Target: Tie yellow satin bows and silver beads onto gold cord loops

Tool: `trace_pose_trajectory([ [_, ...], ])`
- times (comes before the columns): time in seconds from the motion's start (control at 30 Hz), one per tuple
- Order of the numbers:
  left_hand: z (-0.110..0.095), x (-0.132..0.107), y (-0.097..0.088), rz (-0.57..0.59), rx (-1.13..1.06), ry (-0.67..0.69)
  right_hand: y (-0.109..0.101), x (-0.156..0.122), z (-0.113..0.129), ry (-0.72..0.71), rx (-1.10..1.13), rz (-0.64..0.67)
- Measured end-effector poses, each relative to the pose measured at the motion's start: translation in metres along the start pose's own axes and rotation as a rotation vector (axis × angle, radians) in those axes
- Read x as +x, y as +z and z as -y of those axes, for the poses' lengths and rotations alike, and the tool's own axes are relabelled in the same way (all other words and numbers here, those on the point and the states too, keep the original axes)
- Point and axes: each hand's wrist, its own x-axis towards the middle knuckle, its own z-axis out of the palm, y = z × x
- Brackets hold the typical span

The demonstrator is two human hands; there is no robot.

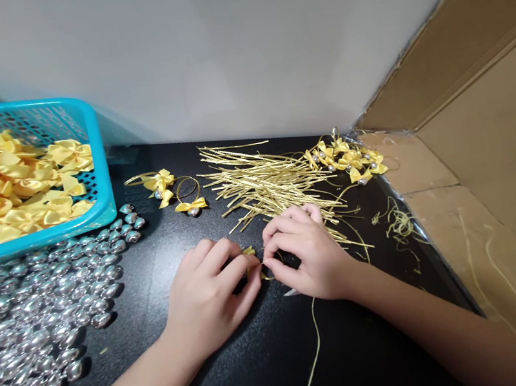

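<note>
Over the middle of the black table, my left hand (216, 284) is closed with thumb and fingertips together. Yellow ribbon (248, 251), seemingly a bow, peeks out at those fingertips, mostly hidden. Close beside it, my right hand (306, 250) pinches a thin gold cord (263, 264) between thumb and forefinger. Under the right palm shows a pointed metal blade tip (292, 292); the rest of that tool is covered. A long loose cord (316, 334) trails from below the right hand toward the table's front.
At left, a blue basket (99, 153) holds yellow bows (7, 187), with many silver beads (60, 302) before it. Gold ties (265, 175) lie behind my hands. Finished bow pieces (191, 206) rest left of them, another cluster (348, 158) right. Thread scraps (400, 221) lie near the cardboard wall (487, 91).
</note>
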Motion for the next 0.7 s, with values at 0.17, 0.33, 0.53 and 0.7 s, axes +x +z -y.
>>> trace_pose_trajectory([
  [0.17,-0.0012,0.0012,0.0002,-0.004,-0.001,-0.007,-0.0009,0.0007,0.0006,-0.002,0.004,-0.01],
  [0.33,-0.0017,0.0012,0.0003,0.0,-0.001,-0.007,-0.0006,0.0002,0.0004,-0.003,0.031,-0.026],
  [0.53,-0.0002,-0.0001,0.0012,0.023,0.008,-0.016,0.0002,0.0001,0.0004,0.004,0.03,-0.013],
  [0.7,-0.0006,0.0008,0.0013,0.026,0.019,-0.019,-0.0008,0.0009,0.0014,-0.005,0.034,-0.027],
])
